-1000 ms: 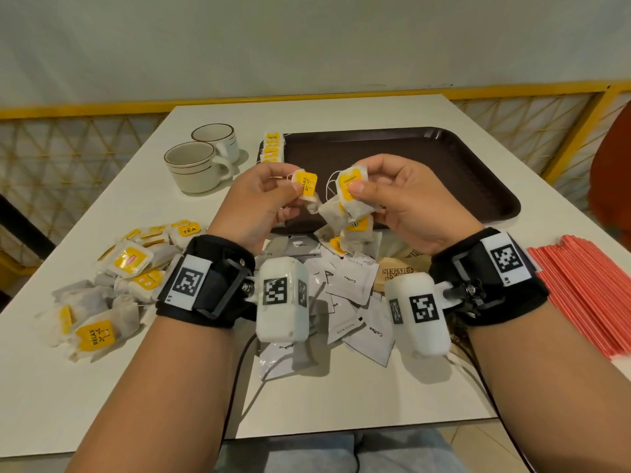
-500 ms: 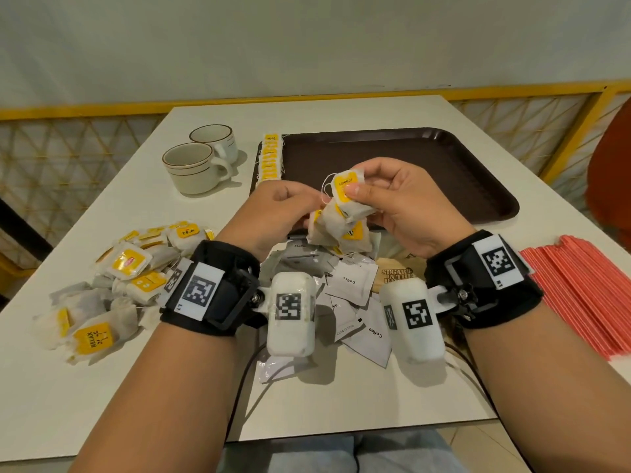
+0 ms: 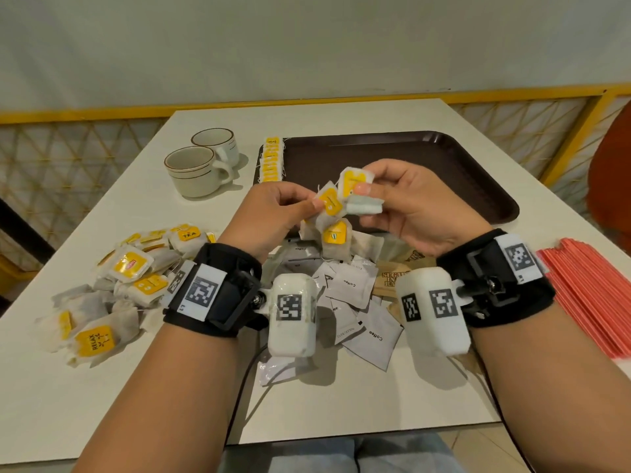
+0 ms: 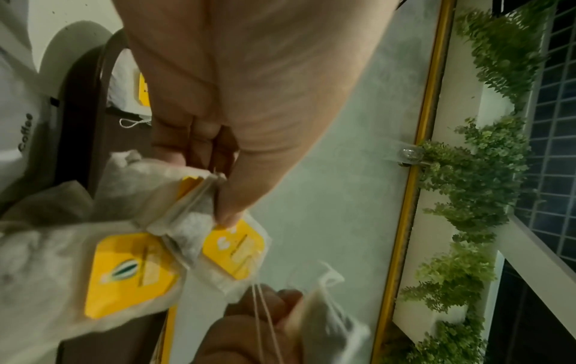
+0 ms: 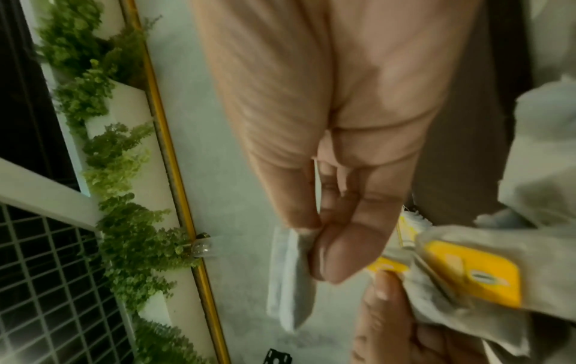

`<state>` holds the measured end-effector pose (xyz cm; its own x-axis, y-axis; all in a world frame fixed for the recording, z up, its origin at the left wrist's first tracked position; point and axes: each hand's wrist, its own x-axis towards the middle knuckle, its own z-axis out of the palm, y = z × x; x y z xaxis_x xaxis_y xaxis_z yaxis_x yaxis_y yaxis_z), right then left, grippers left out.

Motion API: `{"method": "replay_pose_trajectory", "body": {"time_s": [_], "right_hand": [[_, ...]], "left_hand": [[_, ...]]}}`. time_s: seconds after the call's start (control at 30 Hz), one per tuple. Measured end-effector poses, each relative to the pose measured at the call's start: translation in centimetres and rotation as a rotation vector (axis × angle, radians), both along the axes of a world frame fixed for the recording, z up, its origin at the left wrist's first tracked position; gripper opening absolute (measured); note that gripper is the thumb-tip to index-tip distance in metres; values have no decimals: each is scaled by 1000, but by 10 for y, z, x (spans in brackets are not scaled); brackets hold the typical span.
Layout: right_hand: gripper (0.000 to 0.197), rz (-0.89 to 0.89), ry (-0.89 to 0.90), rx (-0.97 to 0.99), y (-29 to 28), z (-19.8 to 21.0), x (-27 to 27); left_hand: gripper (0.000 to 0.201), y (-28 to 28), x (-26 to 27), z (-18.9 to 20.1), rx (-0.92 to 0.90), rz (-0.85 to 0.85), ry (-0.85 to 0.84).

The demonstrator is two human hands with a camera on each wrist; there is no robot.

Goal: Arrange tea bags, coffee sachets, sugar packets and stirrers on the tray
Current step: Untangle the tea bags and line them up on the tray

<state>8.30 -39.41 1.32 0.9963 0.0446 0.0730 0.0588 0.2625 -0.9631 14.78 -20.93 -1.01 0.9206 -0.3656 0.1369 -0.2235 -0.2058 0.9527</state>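
Yellow tags mark the tea bags you hold up over the near edge of the brown tray (image 3: 478, 165): from your head camera, your left hand (image 3: 273, 216) pinches a small cluster of tea bags (image 3: 329, 213) between thumb and fingertips, with one or two more dangling below it, while your right hand (image 3: 409, 206) pinches a single tea bag (image 3: 355, 186) just beside that cluster, nearly touching it. A neat row of tea bags (image 3: 272, 160) already lies along the tray's left edge. On the white table (image 3: 102, 387) a loose heap of tea bags (image 3: 112, 288) sits to your left, white coffee sachets (image 3: 351, 302) lie beneath your wrists with a brown sugar packet (image 3: 389, 278) among them, and red stirrers (image 3: 594, 291) lie to your right. Two cups (image 3: 198, 165) stand left of the tray. In your left wrist view, your thumb and fingers (image 4: 230, 202) clamp the tops of the bunched bags, strings trailing towards the other hand. In your right wrist view, your thumb (image 5: 336, 251) presses one bag against your fingers, and the left hand's cluster hangs just beside it.
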Motion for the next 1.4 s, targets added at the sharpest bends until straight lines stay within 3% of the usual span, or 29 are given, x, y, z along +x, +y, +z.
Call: {"method": "replay_pose_trajectory", "body": {"time_s": [0.2,0.37,0.43,0.53,0.67,0.87,1.0,1.23,1.4], "right_hand": [[10,-28,-15,-120,-2,-4,2],[12,117,-16,105,-3,0,-3],[5,134,-17,59,0,1,-5],[7,24,-17,-107,7,-5,0],[5,-139,-3,-113,12,-13,7],[8,-210,-23,-299,10,-16,8],[10,-279,-72,-257,6,-11,8],[22,-19,-132,-117,6,-4,0],[14,-107,-101,-220,13,-13,5]], "left_hand": [[13,1,2,0,-18,54,-11],[13,2,3,-1,-51,92,-20],[14,1,3,-1,-60,81,-20],[18,0,2,0,-82,73,-27],[19,-1,0,1,-75,32,-46],[24,-2,-1,1,-95,-8,-38],[30,1,3,2,-183,28,19],[24,4,4,2,-242,50,-19],[22,0,-3,6,-223,-13,-42]]}}
